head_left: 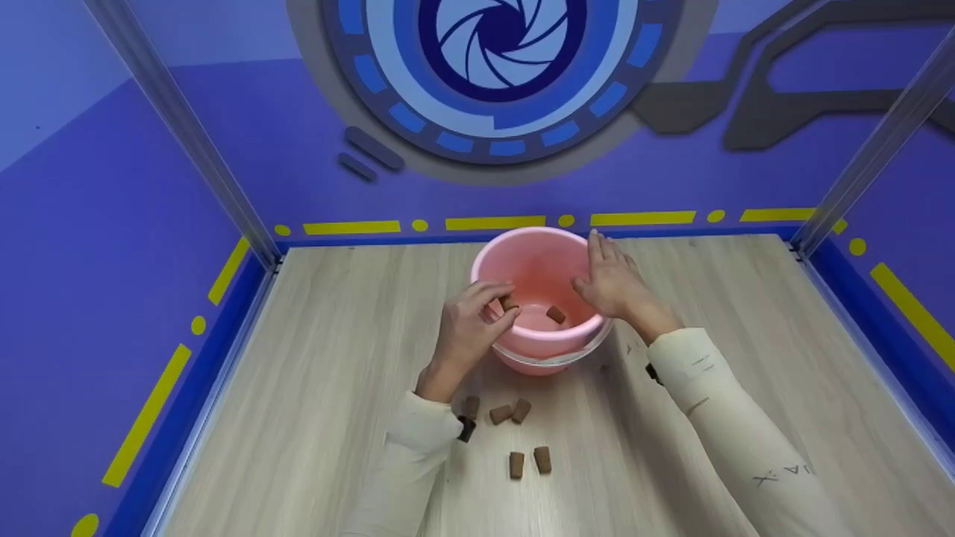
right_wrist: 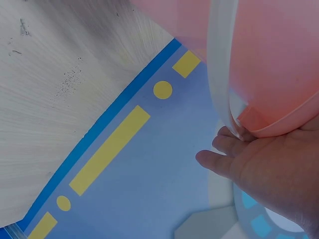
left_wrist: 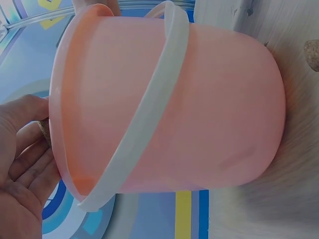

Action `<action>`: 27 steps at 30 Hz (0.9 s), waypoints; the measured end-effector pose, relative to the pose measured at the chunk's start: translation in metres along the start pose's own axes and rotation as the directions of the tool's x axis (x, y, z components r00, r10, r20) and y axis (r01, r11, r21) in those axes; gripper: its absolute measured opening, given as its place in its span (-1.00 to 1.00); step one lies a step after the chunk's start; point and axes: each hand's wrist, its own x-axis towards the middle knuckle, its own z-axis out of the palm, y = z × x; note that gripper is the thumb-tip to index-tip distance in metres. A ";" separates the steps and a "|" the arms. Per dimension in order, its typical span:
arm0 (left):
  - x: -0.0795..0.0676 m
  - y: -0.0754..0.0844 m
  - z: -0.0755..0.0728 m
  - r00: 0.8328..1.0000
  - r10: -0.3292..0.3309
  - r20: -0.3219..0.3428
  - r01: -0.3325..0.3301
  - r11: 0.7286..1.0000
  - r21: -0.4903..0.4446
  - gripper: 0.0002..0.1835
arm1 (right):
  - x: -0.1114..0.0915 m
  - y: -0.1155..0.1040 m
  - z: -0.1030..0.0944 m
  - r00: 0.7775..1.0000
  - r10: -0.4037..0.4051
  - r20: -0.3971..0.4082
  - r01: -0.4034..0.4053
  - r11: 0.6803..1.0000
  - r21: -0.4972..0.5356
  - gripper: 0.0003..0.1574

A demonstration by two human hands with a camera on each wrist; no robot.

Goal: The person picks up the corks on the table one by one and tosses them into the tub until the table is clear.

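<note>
A pink bucket (head_left: 533,257) with a white handle (left_wrist: 144,109) stands upright near the back of the table, tilted handle hanging at its front. My left hand (head_left: 468,317) pinches a small brown cork (head_left: 509,303) between thumb and fingers at the bucket's left rim. In the left wrist view most of that cork (left_wrist: 45,130) is hidden by the fingers and rim. One more cork (head_left: 556,315) lies on the bucket's bottom. My right hand (head_left: 615,283) holds the right rim, thumb inside and fingers along the outside, close to the handle's joint in the right wrist view.
Several corks (head_left: 516,465) lie on the wooden table (head_left: 328,388) in front of the bucket, one of them beside my left wrist. Blue printed walls (head_left: 246,134) with metal corner posts (head_left: 179,127) close in the table at the back and both sides.
</note>
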 end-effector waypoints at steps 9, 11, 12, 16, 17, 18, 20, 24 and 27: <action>0.000 0.000 0.001 1.000 0.003 0.007 -0.003 1.000 0.021 -0.65 | -0.001 -0.001 0.000 1.000 0.016 0.006 -0.016 1.000 0.005 0.15; 0.000 0.001 0.001 1.000 0.005 0.008 -0.005 1.000 0.020 -0.64 | -0.001 -0.001 0.000 1.000 0.018 0.012 -0.018 1.000 0.009 0.15; 0.000 0.001 0.001 1.000 0.007 0.008 -0.007 1.000 0.020 -0.64 | -0.001 -0.001 0.000 1.000 0.018 0.013 -0.019 1.000 0.009 0.15; 0.000 0.001 0.001 1.000 0.006 0.013 -0.006 1.000 0.020 -0.64 | -0.001 -0.001 0.000 1.000 0.014 0.007 -0.014 1.000 0.011 0.15; 0.000 0.001 0.001 1.000 0.006 0.014 -0.007 1.000 0.020 -0.64 | -0.001 -0.001 0.000 1.000 0.013 0.006 -0.013 1.000 0.012 0.15; 0.000 0.001 0.001 1.000 0.007 0.014 -0.007 1.000 0.018 -0.64 | -0.001 -0.001 0.000 1.000 0.013 0.005 -0.013 1.000 0.013 0.15; 0.000 0.000 0.000 1.000 0.006 0.015 -0.006 1.000 0.018 -0.63 | -0.001 -0.001 0.000 1.000 0.014 0.007 -0.014 1.000 0.017 0.15; -0.001 -0.001 0.000 1.000 0.006 0.016 -0.006 1.000 0.018 -0.62 | -0.001 -0.001 0.001 1.000 0.013 0.009 -0.013 1.000 0.013 0.15; -0.001 -0.001 0.000 1.000 0.008 0.017 -0.008 1.000 0.015 -0.62 | 0.000 -0.001 0.001 1.000 0.013 0.004 -0.013 1.000 0.007 0.16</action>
